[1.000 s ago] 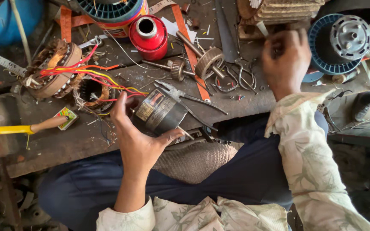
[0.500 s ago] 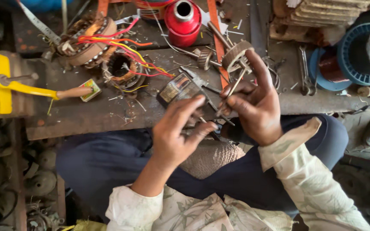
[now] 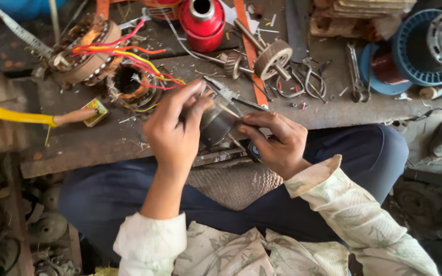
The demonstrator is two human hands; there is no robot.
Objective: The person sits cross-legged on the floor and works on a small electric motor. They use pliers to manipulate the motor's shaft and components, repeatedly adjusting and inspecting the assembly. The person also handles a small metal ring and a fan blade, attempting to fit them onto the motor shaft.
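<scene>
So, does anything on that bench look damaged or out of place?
Yes. The two wound stators at the bench's far left lie bare, with red and yellow leads trailing loose over them. Small scraps litter the top. The left hand and right hand hold a small motor.

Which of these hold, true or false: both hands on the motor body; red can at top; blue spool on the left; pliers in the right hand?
1. Left hand and right hand both hold the dark motor body. True.
2. A red can stands at the top. True.
3. The blue spool is at the left. False: top right.
4. The right hand grips pliers. False: they lie on the bench.
</scene>
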